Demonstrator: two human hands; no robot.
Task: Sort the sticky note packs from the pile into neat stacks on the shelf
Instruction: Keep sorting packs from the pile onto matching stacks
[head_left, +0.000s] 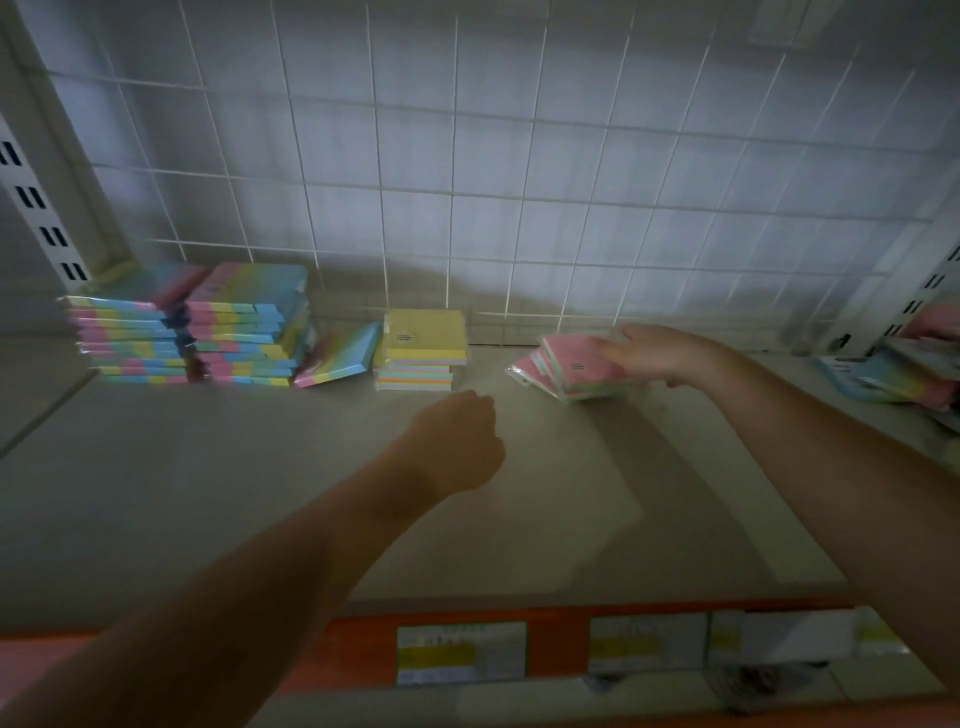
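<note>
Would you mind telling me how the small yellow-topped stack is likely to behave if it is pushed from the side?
The yellow-topped stack sits slightly offset, so its upper packs would probably slide off rather than move together. The packs look film-wrapped, so likely slippery. Blocky and flat, they should neither roll nor bend.

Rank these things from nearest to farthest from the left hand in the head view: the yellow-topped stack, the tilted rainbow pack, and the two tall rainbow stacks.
From the left hand:
1. Yellow-topped stack, just beyond it, slightly left.
2. Tilted rainbow pack, further left, propped against the tall stacks.
3. Tall rainbow stacks, far left by the shelf upright.
</note>
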